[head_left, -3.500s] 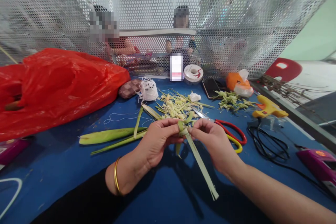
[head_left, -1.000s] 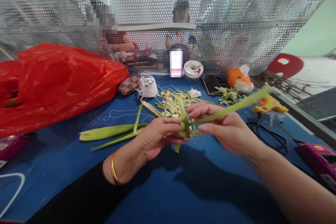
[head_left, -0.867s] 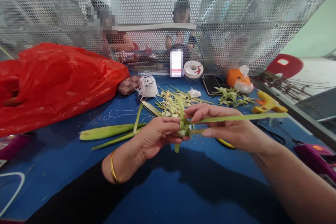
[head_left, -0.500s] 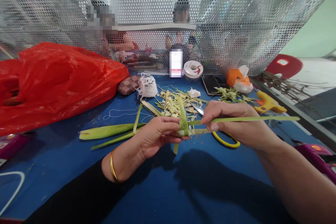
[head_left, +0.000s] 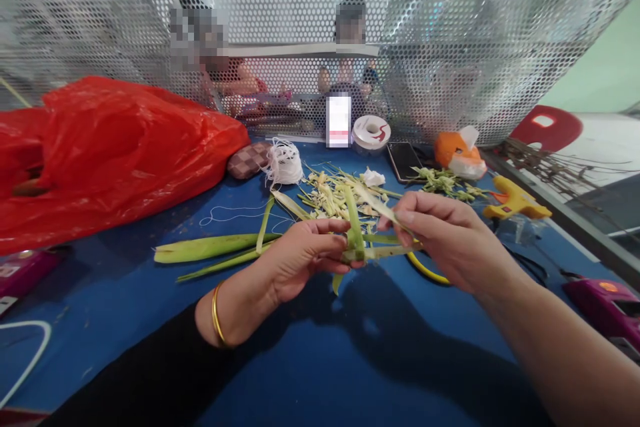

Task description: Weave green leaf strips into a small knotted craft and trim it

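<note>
Between thumb and fingers, my left hand (head_left: 305,253) pinches a small woven piece of green leaf strips (head_left: 356,240), with strip ends sticking out up, down and to the right. My right hand (head_left: 440,230) is closed on a pale leaf strip (head_left: 376,202), whose free end points up and left above the woven piece. Two further strips run from the weave toward my right fingers. Behind the hands lies a heap of cut leaf bits (head_left: 327,193). Yellow-handled scissors (head_left: 427,272) lie mostly hidden under my right hand.
At left are long green leaves (head_left: 215,248) and a big red plastic bag (head_left: 125,160). Further back stand a white string bundle (head_left: 284,163), a ribbon spool (head_left: 371,133) and a dark phone (head_left: 404,161). A yellow glue gun (head_left: 517,199) lies right. People sit behind the perforated screen.
The strip in my right hand, which pointed far to the right, now folds back to the left over the woven piece. My left hand keeps its hold.
</note>
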Motion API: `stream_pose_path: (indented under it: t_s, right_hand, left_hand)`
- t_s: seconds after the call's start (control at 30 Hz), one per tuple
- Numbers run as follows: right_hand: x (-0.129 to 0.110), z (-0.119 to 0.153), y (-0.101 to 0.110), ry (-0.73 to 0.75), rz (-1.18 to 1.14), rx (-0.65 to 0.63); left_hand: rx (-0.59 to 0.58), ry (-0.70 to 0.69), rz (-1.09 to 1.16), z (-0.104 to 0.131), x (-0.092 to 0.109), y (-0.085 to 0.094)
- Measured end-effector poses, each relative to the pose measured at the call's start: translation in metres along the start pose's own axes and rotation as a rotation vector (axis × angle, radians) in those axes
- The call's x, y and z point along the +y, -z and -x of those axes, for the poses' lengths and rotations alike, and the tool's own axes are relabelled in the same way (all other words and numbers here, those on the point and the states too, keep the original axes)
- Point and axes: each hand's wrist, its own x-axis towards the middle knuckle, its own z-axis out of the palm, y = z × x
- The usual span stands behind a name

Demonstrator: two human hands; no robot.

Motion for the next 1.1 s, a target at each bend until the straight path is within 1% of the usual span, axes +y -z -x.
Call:
stream_pose_path:
  t_s: [0.2, 0.3, 0.43, 0.57, 0.63, 0.77, 0.87, 0.93, 1.1]
  right_hand:
    - [-0.011, -0.002, 0.016, 0.001, 0.177, -0.253]
    - [-0.012, -0.003, 0.017, 0.012, 0.285, -0.320]
    - [-0.007, -0.002, 0.010, 0.025, 0.341, -0.318]
    - [-0.004, -0.001, 0.002, 0.100, 0.385, -0.260]
    - [-0.005, -0.001, 0.002, 0.111, 0.399, -0.266]
    - [-0.008, -0.001, 0.008, 0.073, 0.353, -0.326]
    - [-0.008, 0.000, 0.007, 0.090, 0.368, -0.309]
    - [-0.007, -0.001, 0.005, 0.129, 0.399, -0.292]
    - [-0.002, -0.004, 0.002, 0.195, 0.425, -0.278]
  left_hand:
    - [-0.037, 0.012, -0.018, 0.000, 0.001, 0.000]
    - [-0.028, 0.002, -0.018, -0.001, 0.001, 0.000]
    - [-0.027, -0.009, -0.017, -0.002, -0.001, 0.001]
    - [-0.021, -0.031, -0.022, -0.003, -0.003, 0.003]
    - [-0.037, -0.040, -0.025, -0.003, -0.003, 0.004]
    - [-0.049, -0.037, -0.050, -0.002, -0.001, 0.001]
    - [-0.035, -0.038, -0.064, 0.001, 0.000, -0.002]
    - [-0.026, -0.044, -0.069, 0.002, 0.001, -0.003]
    - [-0.047, -0.041, -0.080, 0.003, -0.001, -0.003]
